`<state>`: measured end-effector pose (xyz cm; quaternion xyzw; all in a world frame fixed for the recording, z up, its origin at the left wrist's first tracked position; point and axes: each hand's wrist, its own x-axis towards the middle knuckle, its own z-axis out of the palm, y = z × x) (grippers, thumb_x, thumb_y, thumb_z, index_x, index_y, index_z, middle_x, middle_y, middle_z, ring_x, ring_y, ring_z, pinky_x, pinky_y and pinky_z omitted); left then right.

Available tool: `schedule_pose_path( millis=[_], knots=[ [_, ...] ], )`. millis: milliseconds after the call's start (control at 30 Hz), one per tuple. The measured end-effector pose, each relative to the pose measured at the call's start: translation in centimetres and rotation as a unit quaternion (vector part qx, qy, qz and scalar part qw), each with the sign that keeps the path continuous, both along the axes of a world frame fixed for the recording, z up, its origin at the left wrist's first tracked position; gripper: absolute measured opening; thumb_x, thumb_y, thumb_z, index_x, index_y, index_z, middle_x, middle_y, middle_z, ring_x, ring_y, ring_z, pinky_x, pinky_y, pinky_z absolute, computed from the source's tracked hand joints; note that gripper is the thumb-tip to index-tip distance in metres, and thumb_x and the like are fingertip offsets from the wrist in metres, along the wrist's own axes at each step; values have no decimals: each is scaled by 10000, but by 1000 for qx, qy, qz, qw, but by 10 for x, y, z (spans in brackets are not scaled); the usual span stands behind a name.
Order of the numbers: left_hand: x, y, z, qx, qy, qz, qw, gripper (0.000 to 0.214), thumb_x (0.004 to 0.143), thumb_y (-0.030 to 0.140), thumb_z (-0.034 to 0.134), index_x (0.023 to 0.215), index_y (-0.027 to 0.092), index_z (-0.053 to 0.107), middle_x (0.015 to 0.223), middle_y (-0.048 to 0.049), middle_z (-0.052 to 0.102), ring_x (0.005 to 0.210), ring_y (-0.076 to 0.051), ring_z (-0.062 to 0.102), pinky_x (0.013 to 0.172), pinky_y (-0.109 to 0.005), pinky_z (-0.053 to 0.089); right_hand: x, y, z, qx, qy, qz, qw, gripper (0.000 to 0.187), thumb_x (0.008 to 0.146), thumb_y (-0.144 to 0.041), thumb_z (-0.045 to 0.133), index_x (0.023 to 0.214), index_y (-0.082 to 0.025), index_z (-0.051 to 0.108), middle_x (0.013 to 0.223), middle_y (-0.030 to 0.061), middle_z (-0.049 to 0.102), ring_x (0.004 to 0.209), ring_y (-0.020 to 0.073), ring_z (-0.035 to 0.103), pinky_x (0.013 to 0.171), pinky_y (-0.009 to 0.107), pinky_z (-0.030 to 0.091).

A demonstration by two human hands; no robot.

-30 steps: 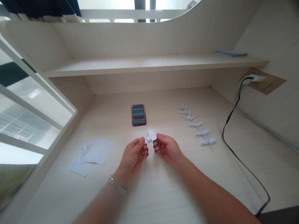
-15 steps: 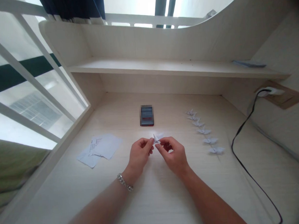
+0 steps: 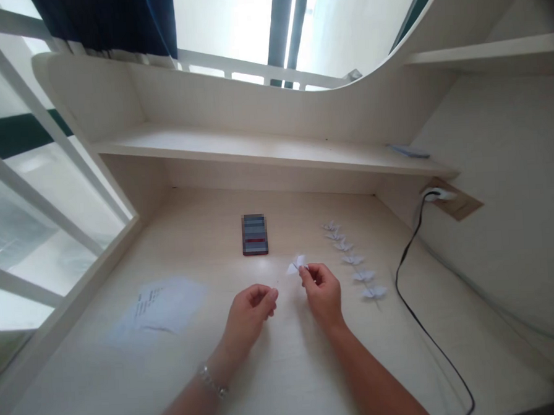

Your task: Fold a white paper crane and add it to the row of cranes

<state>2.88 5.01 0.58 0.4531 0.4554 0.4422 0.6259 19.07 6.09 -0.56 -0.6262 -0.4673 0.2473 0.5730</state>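
Note:
My right hand (image 3: 322,287) pinches a small white folded paper crane (image 3: 297,265) just above the pale wooden desk (image 3: 286,380). My left hand (image 3: 251,310), with a bracelet on the wrist, hovers a little to the left of the crane, its fingers curled together with nothing visible in them. A row of several finished paper cranes (image 3: 353,259) lies on the desk to the right of my right hand. A dark phone (image 3: 255,234) lies flat behind my hands.
Loose sheets of white paper (image 3: 159,306) lie at the left of the desk. A black cable (image 3: 409,287) runs from a wall socket (image 3: 438,193) down the right side. A shelf (image 3: 264,149) spans the back, and a white railing (image 3: 39,201) borders the left.
My left hand has let go of the crane and drawn back to the left. My right hand keeps hold of it and has moved slightly right. The view has tilted up.

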Motion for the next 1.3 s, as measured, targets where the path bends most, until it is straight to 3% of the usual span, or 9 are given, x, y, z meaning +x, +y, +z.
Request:
schedule_pose_path(
  millis=[100,200,367,500,833,1300],
  knots=[
    [-1,2,-4,-5,29,-4,1000,241,714,380,642,686,144,608,564,-9,561,511,-112,474,500,-219,353,12,22,-3,13,-20,-58,998,227,728,-405,602,768,-183,622,663,22,632,599,164,548,582,270,422],
    [-2,3,-8,7,47,-19,999,233,726,385,630,706,153,611,595,-16,574,541,-124,492,521,-225,368,22,51,-4,-44,-118,-131,983,255,765,-424,533,781,-187,626,670,30,651,608,173,572,604,278,421],
    [-3,4,-10,21,57,-51,997,224,718,381,635,677,163,610,584,-15,567,545,-136,496,537,-232,375,31,100,-3,-95,-158,-179,966,243,784,-389,506,816,-191,643,766,62,680,725,196,602,679,296,414],
    [-4,6,-11,29,93,-71,993,242,738,393,606,676,159,591,578,-2,539,558,-134,490,541,-225,375,35,122,-6,-151,-186,-203,949,223,791,-366,507,840,-213,662,792,50,689,756,192,607,674,285,405],
    [-3,9,-9,29,155,-108,982,285,769,429,551,669,162,552,594,7,494,579,-132,460,541,-220,365,41,142,-8,-239,-233,-228,915,229,834,-343,467,897,-263,671,847,53,690,814,207,619,663,286,429],
    [-3,8,-11,33,169,-120,978,293,777,440,535,686,161,547,602,6,480,589,-132,439,541,-221,354,42,144,-9,-268,-253,-227,902,261,836,-344,445,940,-254,666,843,81,691,844,228,625,680,315,449]
  ],
)
